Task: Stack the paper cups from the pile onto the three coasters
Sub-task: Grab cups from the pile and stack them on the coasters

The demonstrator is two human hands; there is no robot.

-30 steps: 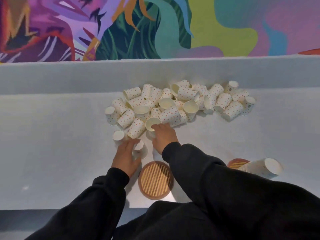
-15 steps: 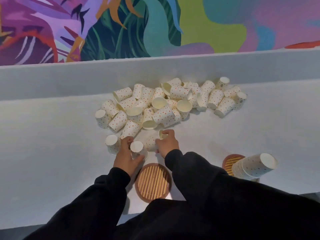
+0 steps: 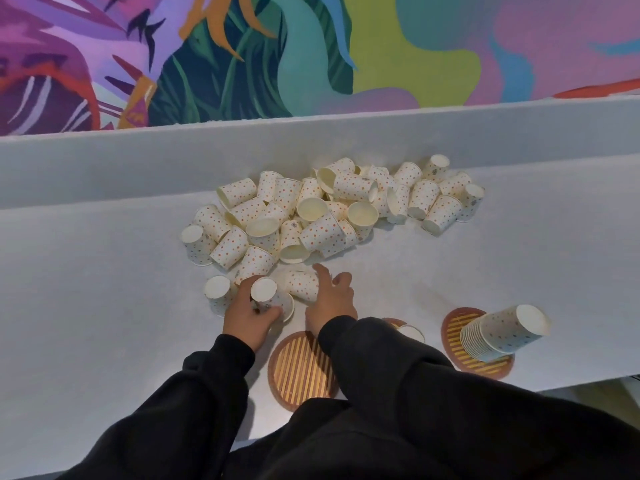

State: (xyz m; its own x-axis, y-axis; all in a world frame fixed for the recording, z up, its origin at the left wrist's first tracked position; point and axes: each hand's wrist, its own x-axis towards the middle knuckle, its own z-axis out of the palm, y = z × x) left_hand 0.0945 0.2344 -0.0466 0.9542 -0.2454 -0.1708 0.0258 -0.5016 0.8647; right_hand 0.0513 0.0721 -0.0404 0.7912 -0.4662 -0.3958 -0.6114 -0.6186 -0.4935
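The fingers of your left hand (image 3: pixel 247 315) are curling round an upturned cup (image 3: pixel 268 296) at lower left of centre, gripping its wall with the base facing up. The fingers of your right hand (image 3: pixel 330 303) are spreading loosely and holding nothing. Its thumb is resting just beside a lying cup (image 3: pixel 301 284), and whether it is touching cannot be told. A spare cup (image 3: pixel 218 292), also upturned, is standing just left of your left hand. Above both hands, across the middle of the frame, the pile (image 3: pixel 329 209) is sprawling on the grey table (image 3: pixel 104 289), with dozens of cups tumbled on their sides and over each other. Below your hands, the left coaster (image 3: pixel 301 367) is sitting bare. The middle coaster (image 3: pixel 393 322) is showing only a sliver past your right sleeve (image 3: pixel 398 375), with one cup top (image 3: pixel 410 332) peeping out, so how much it holds is hidden. The right coaster (image 3: pixel 453 330), at lower right, is carrying a tall nested stack (image 3: pixel 502 332). By my reading you are working through the first half of the job: one coaster is well loaded, one apparently begun, one not begun, and most cups are waiting in the pile.
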